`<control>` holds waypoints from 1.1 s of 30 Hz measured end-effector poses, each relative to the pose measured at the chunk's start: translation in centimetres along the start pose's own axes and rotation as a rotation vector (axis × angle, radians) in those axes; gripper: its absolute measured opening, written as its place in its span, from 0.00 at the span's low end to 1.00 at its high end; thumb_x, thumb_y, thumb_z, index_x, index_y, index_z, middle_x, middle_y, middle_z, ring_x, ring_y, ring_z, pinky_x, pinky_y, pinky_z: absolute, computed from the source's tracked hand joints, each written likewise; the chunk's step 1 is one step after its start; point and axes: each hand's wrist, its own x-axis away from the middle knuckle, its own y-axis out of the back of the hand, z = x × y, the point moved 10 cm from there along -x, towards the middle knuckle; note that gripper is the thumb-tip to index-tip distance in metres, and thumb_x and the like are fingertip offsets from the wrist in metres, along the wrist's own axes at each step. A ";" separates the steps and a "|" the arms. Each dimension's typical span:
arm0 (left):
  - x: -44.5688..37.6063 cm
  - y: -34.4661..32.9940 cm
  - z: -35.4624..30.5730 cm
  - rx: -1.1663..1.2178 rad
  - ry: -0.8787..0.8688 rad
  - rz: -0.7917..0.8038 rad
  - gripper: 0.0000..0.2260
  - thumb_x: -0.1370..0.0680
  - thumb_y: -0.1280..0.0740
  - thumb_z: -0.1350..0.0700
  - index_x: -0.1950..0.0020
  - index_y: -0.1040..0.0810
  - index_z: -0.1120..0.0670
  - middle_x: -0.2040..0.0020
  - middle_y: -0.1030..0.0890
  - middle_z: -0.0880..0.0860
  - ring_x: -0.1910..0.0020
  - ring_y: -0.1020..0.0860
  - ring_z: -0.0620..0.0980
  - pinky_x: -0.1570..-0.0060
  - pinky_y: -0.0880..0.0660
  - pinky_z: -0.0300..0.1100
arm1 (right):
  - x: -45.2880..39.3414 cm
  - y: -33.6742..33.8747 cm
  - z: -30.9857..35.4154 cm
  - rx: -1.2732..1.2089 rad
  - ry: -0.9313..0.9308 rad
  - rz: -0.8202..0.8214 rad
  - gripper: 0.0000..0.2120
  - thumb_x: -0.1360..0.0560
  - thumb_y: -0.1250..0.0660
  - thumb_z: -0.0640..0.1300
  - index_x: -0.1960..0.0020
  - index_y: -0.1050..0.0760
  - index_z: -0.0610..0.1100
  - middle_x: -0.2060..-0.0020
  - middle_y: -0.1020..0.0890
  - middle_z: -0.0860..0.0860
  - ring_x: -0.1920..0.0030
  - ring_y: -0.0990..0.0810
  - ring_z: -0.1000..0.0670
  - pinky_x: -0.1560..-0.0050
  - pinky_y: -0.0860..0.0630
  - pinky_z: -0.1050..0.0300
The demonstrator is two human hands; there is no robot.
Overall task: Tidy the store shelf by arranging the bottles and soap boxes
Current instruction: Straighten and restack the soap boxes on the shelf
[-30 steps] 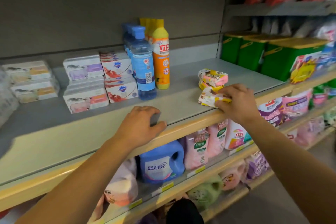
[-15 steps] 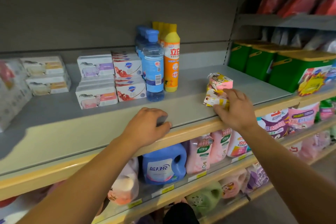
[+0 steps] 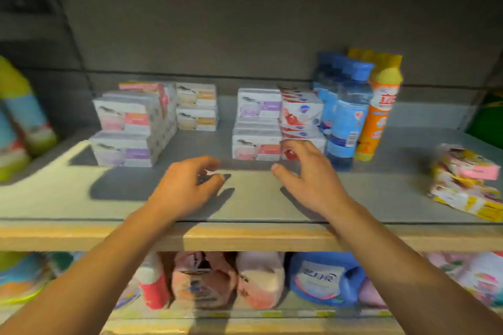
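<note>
White soap boxes stand in stacks on the grey shelf point(image 3: 381, 198): a left stack point(image 3: 125, 130), a yellow-label pair point(image 3: 197, 106), a purple and pink stack point(image 3: 258, 122) and red-and-white boxes point(image 3: 300, 114). Blue bottles point(image 3: 345, 111) and an orange bottle with a yellow cap point(image 3: 381, 109) stand to their right. Yellow-pink soap packs point(image 3: 468, 179) lie loose at the far right. My right hand point(image 3: 310, 179) is spread, its fingertips at the lowest red-and-white box. My left hand point(image 3: 187, 187) hovers over the shelf, its curled fingers pinching a small dark object point(image 3: 208, 175).
Tall green and blue packs point(image 3: 24, 122) stand at the shelf's left end. A wooden front edge point(image 3: 245, 236) runs below my wrists. The lower shelf holds pink refill pouches point(image 3: 204, 280) and a blue detergent jug point(image 3: 321, 277). Something green point(image 3: 487, 117) sits at the far right.
My right hand let go of the yellow-pink soap packs and moved left to the red-and-white boxes. My left hand lifted off the shelf edge and went forward. The view swung left.
</note>
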 end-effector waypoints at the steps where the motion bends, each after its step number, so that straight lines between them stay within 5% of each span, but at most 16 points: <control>1: 0.4 1.2 2.1 -0.027 0.047 -0.013 0.15 0.22 0.32 0.49 0.37 0.21 0.51 0.42 0.18 0.49 0.43 0.20 0.49 0.43 0.25 0.45 | -1.1 -1.5 1.3 -0.010 0.022 0.023 0.24 0.25 0.33 0.56 0.31 0.29 0.51 0.35 0.25 0.51 0.36 0.28 0.51 0.43 0.35 0.61; 6: 1.9 6.0 9.3 -0.224 0.161 -0.046 0.13 0.23 0.33 0.45 0.40 0.21 0.47 0.42 0.17 0.51 0.45 0.21 0.54 0.51 0.30 0.41 | -6.5 -8.4 6.6 0.022 0.117 0.125 0.27 0.25 0.33 0.57 0.29 0.31 0.51 0.31 0.29 0.49 0.33 0.29 0.46 0.40 0.33 0.57; 11: 2.2 8.6 14.1 -0.336 0.242 -0.041 0.16 0.23 0.36 0.44 0.38 0.21 0.47 0.42 0.18 0.54 0.45 0.22 0.57 0.46 0.25 0.47 | -12.0 -14.0 9.7 0.155 0.147 0.198 0.28 0.24 0.34 0.56 0.27 0.34 0.49 0.29 0.31 0.49 0.30 0.33 0.44 0.32 0.35 0.52; 14: 2.0 8.5 15.1 -0.350 0.216 -0.035 0.15 0.23 0.39 0.41 0.45 0.22 0.47 0.49 0.17 0.51 0.50 0.22 0.53 0.51 0.24 0.47 | -15.3 -16.0 11.2 0.260 0.183 0.144 0.27 0.24 0.35 0.56 0.29 0.31 0.45 0.33 0.27 0.45 0.33 0.29 0.40 0.34 0.32 0.48; 24: 2.0 7.7 15.4 -0.439 0.185 -0.076 0.20 0.24 0.43 0.36 0.42 0.22 0.47 0.41 0.20 0.47 0.43 0.25 0.53 0.41 0.29 0.43 | -22.8 -21.4 9.2 0.472 0.051 0.268 0.34 0.25 0.34 0.61 0.25 0.37 0.45 0.30 0.32 0.42 0.32 0.31 0.37 0.33 0.31 0.45; 33: 1.7 7.5 15.4 -0.476 0.163 -0.074 0.23 0.24 0.45 0.35 0.39 0.23 0.47 0.40 0.21 0.46 0.42 0.26 0.52 0.40 0.30 0.45 | -22.6 -20.0 9.1 0.677 -0.008 0.147 0.24 0.25 0.33 0.44 0.32 0.33 0.41 0.35 0.28 0.38 0.33 0.35 0.36 0.38 0.33 0.45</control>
